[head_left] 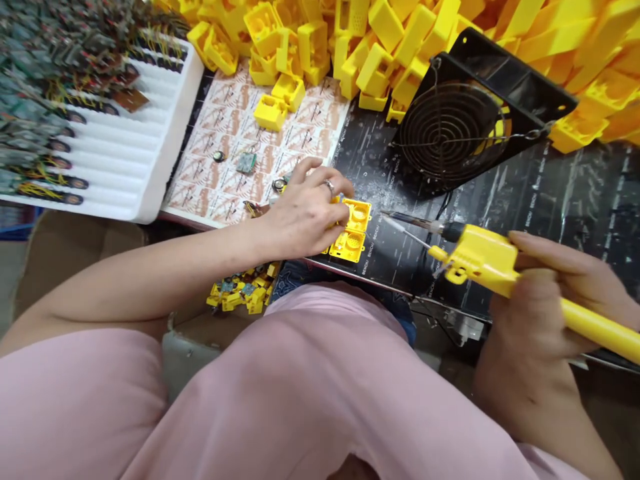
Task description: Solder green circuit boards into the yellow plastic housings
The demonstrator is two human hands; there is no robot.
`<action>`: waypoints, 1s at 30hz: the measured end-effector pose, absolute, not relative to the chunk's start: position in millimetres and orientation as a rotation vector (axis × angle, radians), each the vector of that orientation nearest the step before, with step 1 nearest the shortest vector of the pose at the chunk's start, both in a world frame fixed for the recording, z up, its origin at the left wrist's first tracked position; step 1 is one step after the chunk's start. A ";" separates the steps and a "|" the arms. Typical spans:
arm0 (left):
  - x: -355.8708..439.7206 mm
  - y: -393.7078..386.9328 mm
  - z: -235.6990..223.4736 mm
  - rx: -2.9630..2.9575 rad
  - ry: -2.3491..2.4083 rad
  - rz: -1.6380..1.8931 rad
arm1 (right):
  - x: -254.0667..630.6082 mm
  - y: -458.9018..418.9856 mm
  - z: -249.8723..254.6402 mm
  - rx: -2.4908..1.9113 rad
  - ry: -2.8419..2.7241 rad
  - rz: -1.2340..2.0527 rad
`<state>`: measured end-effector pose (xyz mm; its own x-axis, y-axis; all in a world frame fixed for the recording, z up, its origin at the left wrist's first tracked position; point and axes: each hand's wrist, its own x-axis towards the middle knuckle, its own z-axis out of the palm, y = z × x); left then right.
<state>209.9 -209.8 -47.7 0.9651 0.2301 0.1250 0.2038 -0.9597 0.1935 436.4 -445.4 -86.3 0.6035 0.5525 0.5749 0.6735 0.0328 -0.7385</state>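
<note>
My right hand (555,293) is closed around the handle of a yellow soldering gun (487,257). Its dark iron tip and a thin feed tube point left, a short gap from an opened yellow plastic case (353,230). That case lies on the bench with its moulded inside facing up. Over its left part my left hand (313,210), with a ring on one finger, bends its fingers down and grips it. The hand hides what is beneath the fingertips. Just behind that hand sits a small round part (279,185); a green circuit board (246,162) lies farther left.
A white foam tray (155,147) at left holds many wired boards. Yellow cases (273,110) are heaped along the back. A black fan (450,133) with a wire guard stands behind the soldering gun. Below the bench edge lie more yellow pieces (245,293).
</note>
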 end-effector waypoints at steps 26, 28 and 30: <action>228.6 -204.0 -53.8 3.076 0.419 0.018 | 427.2 -398.7 -34.9 -1.199 -1.990 0.042; 229.0 -203.8 -53.3 3.062 0.417 0.046 | 429.9 -404.3 -34.6 -1.267 -1.960 0.101; 229.2 -203.5 -52.4 3.066 0.418 0.012 | 433.4 -411.0 -36.1 -1.379 -1.902 0.159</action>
<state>229.2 -203.5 -52.4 0.9635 0.2677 0.0015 0.2673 -0.9624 0.0476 433.4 -411.0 -36.1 -0.1211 0.8549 0.5045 0.7593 0.4071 -0.5077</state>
